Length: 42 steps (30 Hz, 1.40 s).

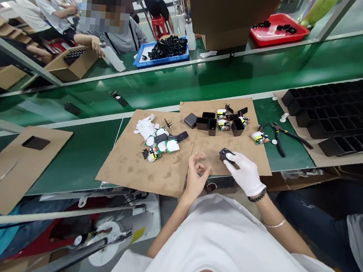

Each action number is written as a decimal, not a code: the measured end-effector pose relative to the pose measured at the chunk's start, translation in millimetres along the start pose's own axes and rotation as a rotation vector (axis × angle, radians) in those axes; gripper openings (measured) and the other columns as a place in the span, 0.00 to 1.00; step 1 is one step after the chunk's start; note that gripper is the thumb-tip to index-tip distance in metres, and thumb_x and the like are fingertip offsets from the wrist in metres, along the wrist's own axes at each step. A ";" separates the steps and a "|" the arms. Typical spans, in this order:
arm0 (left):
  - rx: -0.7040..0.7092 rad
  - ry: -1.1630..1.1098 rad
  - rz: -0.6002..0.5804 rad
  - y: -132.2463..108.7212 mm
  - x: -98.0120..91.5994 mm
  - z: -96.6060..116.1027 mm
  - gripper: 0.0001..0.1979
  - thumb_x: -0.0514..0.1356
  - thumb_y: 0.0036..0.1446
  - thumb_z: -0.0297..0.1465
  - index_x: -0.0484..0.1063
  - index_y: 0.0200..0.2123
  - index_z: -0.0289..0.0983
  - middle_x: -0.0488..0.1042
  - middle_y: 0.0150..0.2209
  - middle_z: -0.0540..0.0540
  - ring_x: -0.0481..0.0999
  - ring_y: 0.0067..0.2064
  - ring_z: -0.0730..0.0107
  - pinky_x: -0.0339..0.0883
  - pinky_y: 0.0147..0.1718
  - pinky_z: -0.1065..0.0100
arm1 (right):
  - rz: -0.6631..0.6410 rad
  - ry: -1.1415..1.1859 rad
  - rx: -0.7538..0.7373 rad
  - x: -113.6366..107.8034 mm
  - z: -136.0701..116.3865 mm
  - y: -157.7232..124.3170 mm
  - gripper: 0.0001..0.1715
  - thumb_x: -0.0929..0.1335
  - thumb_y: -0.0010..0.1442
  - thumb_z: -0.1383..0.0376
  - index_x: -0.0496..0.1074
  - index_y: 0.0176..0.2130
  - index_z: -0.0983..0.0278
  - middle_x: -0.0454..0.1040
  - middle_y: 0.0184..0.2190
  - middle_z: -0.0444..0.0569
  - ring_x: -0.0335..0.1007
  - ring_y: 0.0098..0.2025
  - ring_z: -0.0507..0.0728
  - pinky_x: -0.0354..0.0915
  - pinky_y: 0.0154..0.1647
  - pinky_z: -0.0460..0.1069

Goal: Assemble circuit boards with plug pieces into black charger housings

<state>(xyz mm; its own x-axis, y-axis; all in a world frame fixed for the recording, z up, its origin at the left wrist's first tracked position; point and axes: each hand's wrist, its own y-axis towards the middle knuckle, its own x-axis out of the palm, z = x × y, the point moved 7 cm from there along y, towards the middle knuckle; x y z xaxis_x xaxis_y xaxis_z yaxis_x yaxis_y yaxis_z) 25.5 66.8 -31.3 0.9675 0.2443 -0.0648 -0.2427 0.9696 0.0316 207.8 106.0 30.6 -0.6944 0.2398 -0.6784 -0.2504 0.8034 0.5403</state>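
My right hand [245,172], in a white glove, rests on the brown cardboard sheet [246,152] and grips a small black plastic housing [225,154] by its fingertips. My bare left hand [196,175] hovers just left of it, fingers curled with thumb and forefinger pinched together; I cannot make out anything in them. Beyond the hands lie several open black housings [211,123] and small circuit boards [223,124]. On the left cardboard sheet [128,165] lie white-capped circuit boards [163,145] and a crumpled white glove [146,126].
Black pliers [283,138] lie on the green bench to the right, beside black compartment trays [339,111]. A green conveyor belt [205,81] runs behind. Across it are a blue bin [165,52], a red tray [278,30], cardboard boxes and other people. Another person's leg [314,215] is at right.
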 end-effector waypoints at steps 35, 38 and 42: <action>-0.157 -0.182 -0.533 57.2 64.3 8.1 0.23 0.65 0.56 0.42 0.76 0.54 0.42 0.75 0.55 0.42 0.76 0.37 0.73 0.73 0.32 0.73 | -0.133 0.163 0.108 10.0 21.8 2.4 0.14 0.65 0.66 0.60 0.76 0.47 0.61 0.79 0.50 0.53 0.77 0.52 0.60 0.73 0.55 0.55; -0.232 -0.237 -0.580 59.5 65.5 8.7 0.26 0.67 0.54 0.42 0.75 0.55 0.40 0.79 0.48 0.43 0.77 0.36 0.73 0.73 0.32 0.74 | -0.054 0.233 0.172 8.0 21.5 -1.8 0.14 0.65 0.66 0.60 0.75 0.48 0.61 0.79 0.50 0.53 0.76 0.53 0.59 0.71 0.57 0.55; -0.223 -0.234 -0.585 60.9 66.0 8.6 0.27 0.66 0.54 0.44 0.75 0.54 0.38 0.80 0.39 0.44 0.75 0.32 0.75 0.74 0.32 0.74 | 0.067 0.246 0.298 9.7 26.4 -10.5 0.20 0.68 0.63 0.58 0.72 0.52 0.64 0.78 0.50 0.56 0.77 0.51 0.61 0.73 0.54 0.56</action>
<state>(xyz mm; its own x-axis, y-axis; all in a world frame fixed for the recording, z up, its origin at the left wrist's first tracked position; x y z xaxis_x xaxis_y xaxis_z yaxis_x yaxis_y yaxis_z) 75.2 141.9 -25.1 0.9280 -0.3076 0.2103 0.3418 0.9275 -0.1516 221.4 114.3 5.2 -0.8527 0.1884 -0.4872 -0.0172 0.9221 0.3866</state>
